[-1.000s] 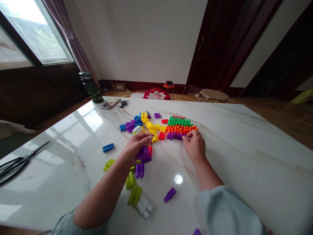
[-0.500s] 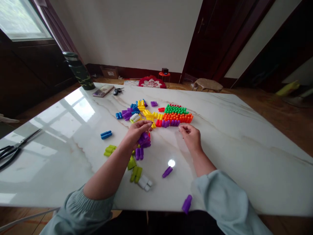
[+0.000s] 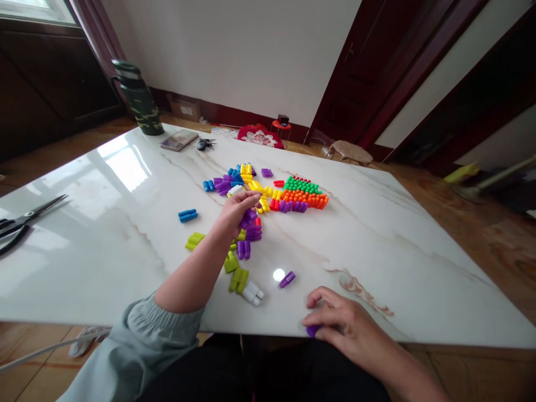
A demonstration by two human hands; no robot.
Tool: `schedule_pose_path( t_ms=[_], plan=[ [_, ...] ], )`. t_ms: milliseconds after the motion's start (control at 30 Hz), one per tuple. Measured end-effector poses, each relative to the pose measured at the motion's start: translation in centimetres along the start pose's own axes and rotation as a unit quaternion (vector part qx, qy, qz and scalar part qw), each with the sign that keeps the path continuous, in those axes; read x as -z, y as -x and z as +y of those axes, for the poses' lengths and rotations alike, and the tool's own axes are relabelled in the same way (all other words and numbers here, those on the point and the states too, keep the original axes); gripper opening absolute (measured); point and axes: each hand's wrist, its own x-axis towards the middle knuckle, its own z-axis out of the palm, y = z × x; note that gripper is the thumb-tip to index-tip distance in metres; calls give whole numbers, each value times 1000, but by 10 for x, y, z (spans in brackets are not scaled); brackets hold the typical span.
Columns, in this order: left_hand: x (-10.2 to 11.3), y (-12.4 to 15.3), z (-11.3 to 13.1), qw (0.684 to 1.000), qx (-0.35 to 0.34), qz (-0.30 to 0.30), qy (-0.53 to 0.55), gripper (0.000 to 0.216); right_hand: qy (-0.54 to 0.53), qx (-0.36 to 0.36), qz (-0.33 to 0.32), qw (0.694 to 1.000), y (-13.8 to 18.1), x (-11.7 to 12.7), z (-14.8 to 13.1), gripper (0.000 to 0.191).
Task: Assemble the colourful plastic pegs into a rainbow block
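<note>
- One purple piece (image 3: 312, 330) sits at the very near edge of the table (image 3: 397, 240), bottom centre of the frame. The right hand (image 3: 343, 324) is closed on it, thumb and forefinger pinching it so only its end peeks out.
- That hand has just changed place: a second ago it was up at the near edge of the peg panel (image 3: 304, 192), and now it is drawn right back to the table's edge. The panel of green, orange and purple rows stands untouched, well apart from it.
- The left hand (image 3: 237, 212) has stayed put at mid-frame, cupped around a clump of purple pieces (image 3: 251, 230) with its fingers bent forward over them. Its fingertips are just beside a white piece (image 3: 235, 190).
- Between the two hands lie a loose purple piece (image 3: 287, 279), a white double piece (image 3: 253, 293) and some lime pieces (image 3: 237, 276).
- Further left a blue piece (image 3: 187, 215) lies alone.
- Scissors (image 3: 20, 220) lie at the left edge of the frame. A camouflage bottle (image 3: 138, 97), a phone (image 3: 179, 139) and keys (image 3: 205, 144) stand at the upper left.
</note>
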Motion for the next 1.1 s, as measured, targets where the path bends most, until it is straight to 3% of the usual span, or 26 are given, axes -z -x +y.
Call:
schedule_pose_path(
  t_ms=[133,300,500,700,800,900,1100],
  plan=[
    [-1,1,1,1000,-1,12,4,31,10,-13,-13,1000,-15,-4,-2,22],
    [0,1,1,1000,0,7,4,32,52,34,89,994,-34,-12,-1,15],
    [-1,0,1,1000,8,16,19,32,81,76,100,989,-70,-16,14,20],
    [0,0,2,998,-25,40,33,37,6,20,264,964,-151,-9,25,9],
    [1,0,3,998,-37,43,39,40,-24,51,320,946,-185,-11,19,27],
    [1,1,5,997,-47,46,45,39,46,72,325,942,-194,-20,8,30],
    [-2,2,5,997,-45,49,46,40,173,65,264,947,-181,-35,4,33]
  ],
)
